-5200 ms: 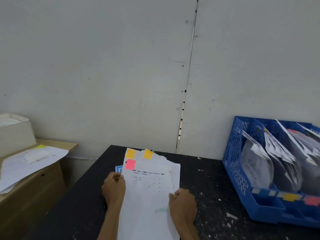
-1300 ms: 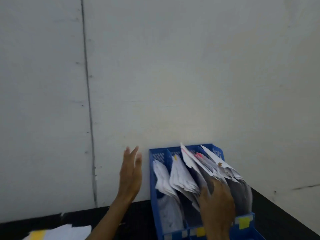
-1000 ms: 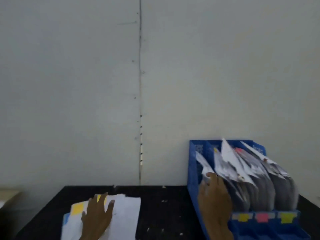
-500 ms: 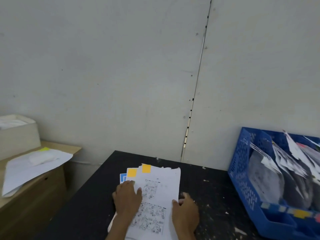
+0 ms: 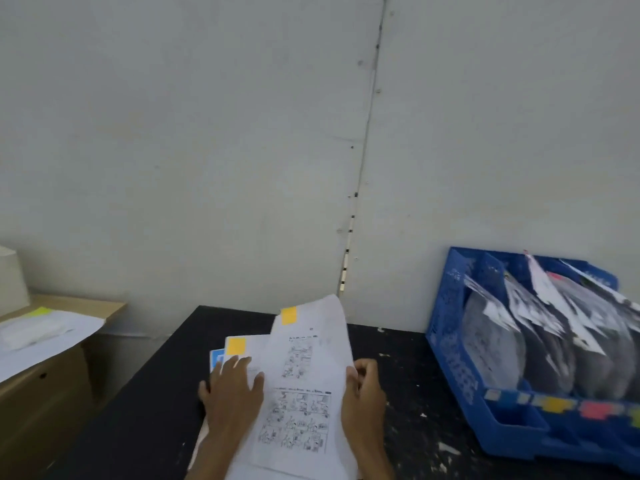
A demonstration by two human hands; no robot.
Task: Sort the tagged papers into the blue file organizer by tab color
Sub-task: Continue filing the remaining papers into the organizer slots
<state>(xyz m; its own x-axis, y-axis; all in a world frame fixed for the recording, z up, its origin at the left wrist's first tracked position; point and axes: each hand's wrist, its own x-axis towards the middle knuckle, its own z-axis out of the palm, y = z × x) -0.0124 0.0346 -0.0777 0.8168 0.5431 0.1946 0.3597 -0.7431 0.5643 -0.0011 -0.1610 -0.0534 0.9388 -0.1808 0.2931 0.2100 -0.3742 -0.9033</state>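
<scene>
The orange-tabbed sheet (image 5: 304,375) has lifted off the stack (image 5: 258,344), pinched by my right hand (image 5: 363,400); my left hand (image 5: 233,393) presses flat. The blue file organizer (image 5: 453,341) looks well filled, with few papers left.

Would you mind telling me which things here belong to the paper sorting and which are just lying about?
Job: lifted sheet with orange tab, pinched by right hand; stack under left hand; blue file organizer.
Lying about: loose papers; wooden cabinet beneath them.
</scene>
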